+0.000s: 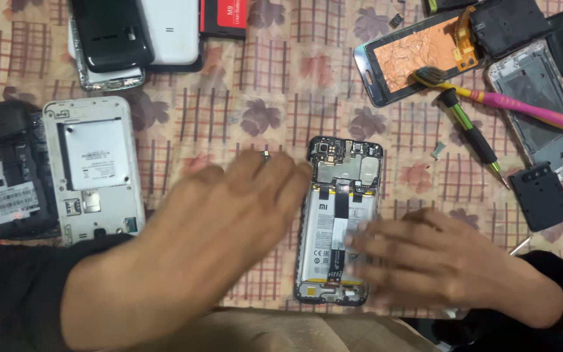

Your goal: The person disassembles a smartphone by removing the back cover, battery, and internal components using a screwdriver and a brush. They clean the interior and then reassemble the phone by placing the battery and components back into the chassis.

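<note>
Both hands, left (229,221) and right (425,261), seemingly flat, blurred.

A white phone (94,168) with its back off lies at the left, beside a black phone (9,179). Stacked phones (135,36) sit top left. At the right lie a copper-backed screen (418,57), a pink toothbrush (503,99), a screwdriver (472,133) and a black cover (541,195), all on a floral cloth (275,98).
</note>
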